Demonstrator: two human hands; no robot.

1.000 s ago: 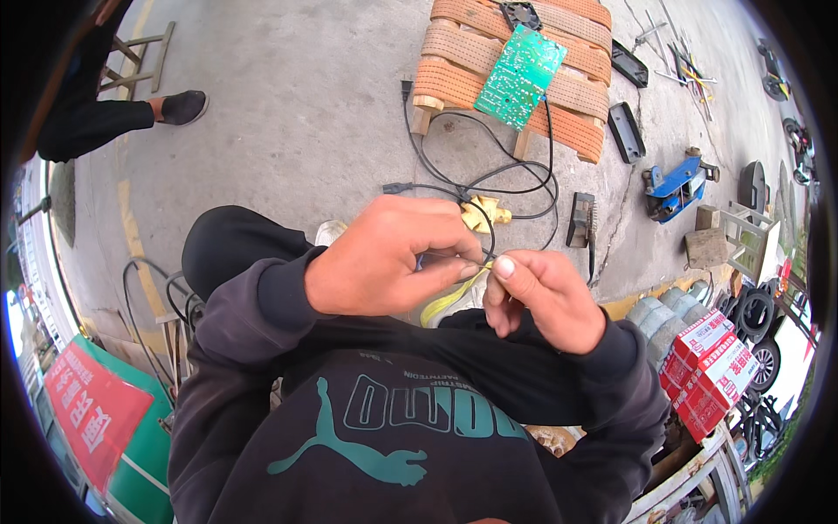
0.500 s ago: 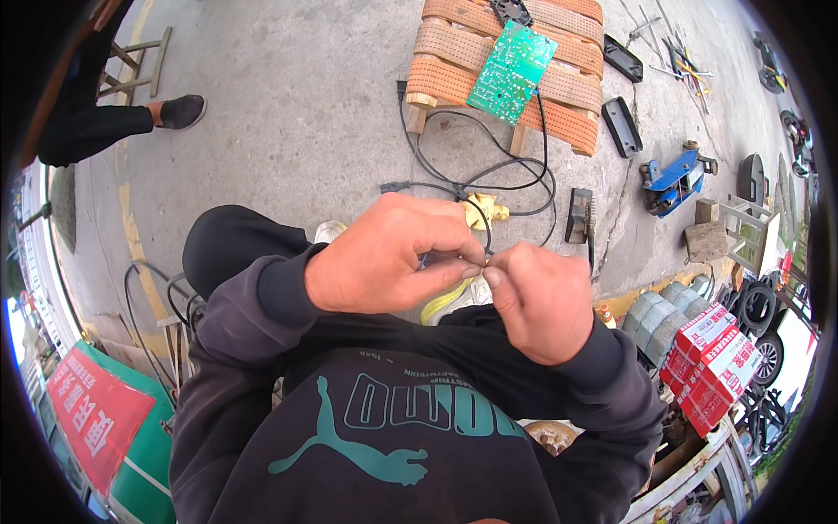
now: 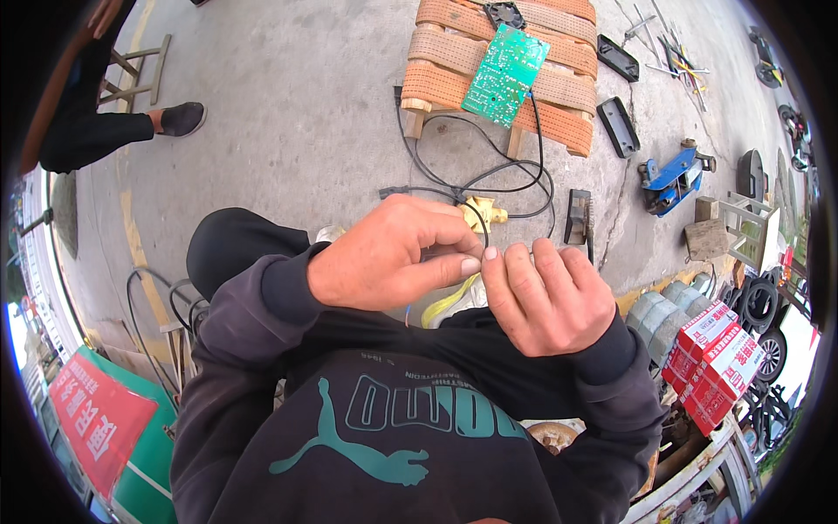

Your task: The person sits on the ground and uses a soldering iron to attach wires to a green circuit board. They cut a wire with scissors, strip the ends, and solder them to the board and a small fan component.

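Compared with 0.5 s ago, holding the right hand [image 3: 550,301] turned further over, with fingers fanned forward instead of folded under; keeping the left hand [image 3: 393,258] almost in place. Pinching the end of the black cable [image 3: 485,234] with left thumb and forefinger closed together, in front of the body; meeting that spot with 1 right fingertip, but cannot tell whether gripping from that side, nor make out the exact strand. Counting 1 green circuit board [image 3: 504,77] and 1 black fan [image 3: 504,15] on 1 webbed stool [image 3: 436,83], 2 black trays [image 3: 620,129] beside it, 1 blue jack [image 3: 672,183] farther right, 1 yellow object [image 3: 496,214] under the cable. Pointing toward the body at the pinched end, with the long axis running near-vertically in view, slightly bowed
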